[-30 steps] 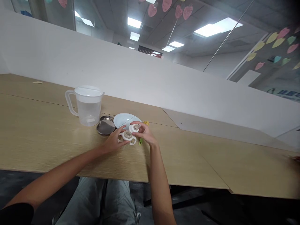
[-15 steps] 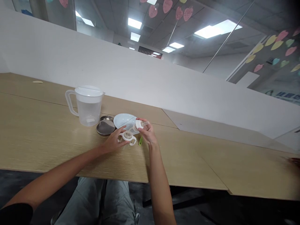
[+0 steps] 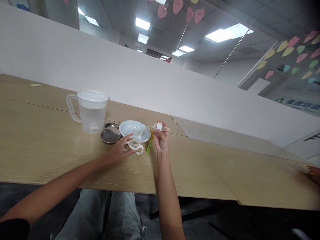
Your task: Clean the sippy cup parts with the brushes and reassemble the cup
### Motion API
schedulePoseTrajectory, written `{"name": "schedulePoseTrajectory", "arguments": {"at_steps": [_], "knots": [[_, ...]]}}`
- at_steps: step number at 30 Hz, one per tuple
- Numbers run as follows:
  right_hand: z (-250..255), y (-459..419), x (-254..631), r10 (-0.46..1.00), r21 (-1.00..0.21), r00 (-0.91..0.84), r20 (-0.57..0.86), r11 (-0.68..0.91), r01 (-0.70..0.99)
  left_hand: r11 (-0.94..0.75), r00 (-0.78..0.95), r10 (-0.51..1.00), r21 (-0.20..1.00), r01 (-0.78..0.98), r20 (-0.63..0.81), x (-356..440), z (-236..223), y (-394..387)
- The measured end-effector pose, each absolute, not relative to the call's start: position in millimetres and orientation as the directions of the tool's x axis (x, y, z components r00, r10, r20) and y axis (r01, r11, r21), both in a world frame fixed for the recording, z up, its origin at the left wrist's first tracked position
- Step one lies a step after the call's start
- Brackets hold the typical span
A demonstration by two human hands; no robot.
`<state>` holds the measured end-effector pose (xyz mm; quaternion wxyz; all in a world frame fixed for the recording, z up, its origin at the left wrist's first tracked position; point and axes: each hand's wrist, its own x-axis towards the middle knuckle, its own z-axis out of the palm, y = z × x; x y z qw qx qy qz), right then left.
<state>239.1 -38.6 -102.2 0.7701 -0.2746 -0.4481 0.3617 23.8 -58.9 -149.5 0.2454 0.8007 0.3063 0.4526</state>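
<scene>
My left hand is closed around a baby bottle with a white handled collar, its open mouth facing up. The bottle stands on or just above the table; I cannot tell which. Held up to the right in my right hand is a bottle nipple cap, a white ring with a clear teat pointing right. A thin pale tube seems to stick out of its left side. Under and between the hands lie a light blue bowl and a green-handled brush or spoon, whose head is partly hidden.
A clear plastic pitcher with a lid stands at the left, beside a round steel dish. Behind the wooden table runs a white partition. Something blurred, perhaps a hand, shows at the far right edge.
My right hand has moved right and slightly up with the nipple cap, away from the bottle. My left hand keeps its hold on the bottle. The green handle shows more fully.
</scene>
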Motion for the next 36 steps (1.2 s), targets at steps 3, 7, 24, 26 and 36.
{"name": "schedulePoseTrajectory", "arguments": {"at_steps": [3, 7, 24, 26, 36], "knots": [[-110, -30, 242, 0.797, -0.747, 0.374, 0.474, 0.589, -0.308, -0.69, 0.406, 0.713, 0.674, 0.264, 0.571, 23, -149, -59], [-123, -18, 244, 0.809, -0.782, 0.384, 0.445, 0.56, -0.275, -0.693, 0.412, 0.71, 0.669, 0.269, 0.57, 23, -149, -58], [-143, -3, 234, 0.755, -0.869, 0.449, 0.478, 0.481, 0.118, -0.692, 0.409, 0.712, 0.668, 0.273, 0.571, 24, -149, -59], [-140, -9, 229, 0.744, -0.808, 0.318, 0.587, 0.512, 0.291, -0.696, 0.413, 0.708, 0.667, 0.267, 0.573, 24, -149, -59], [-136, -21, 216, 0.763, -0.585, -0.097, 0.639, 0.563, 0.584, -0.714, 0.423, 0.689, 0.653, 0.253, 0.589, 23, -150, -58]]}}
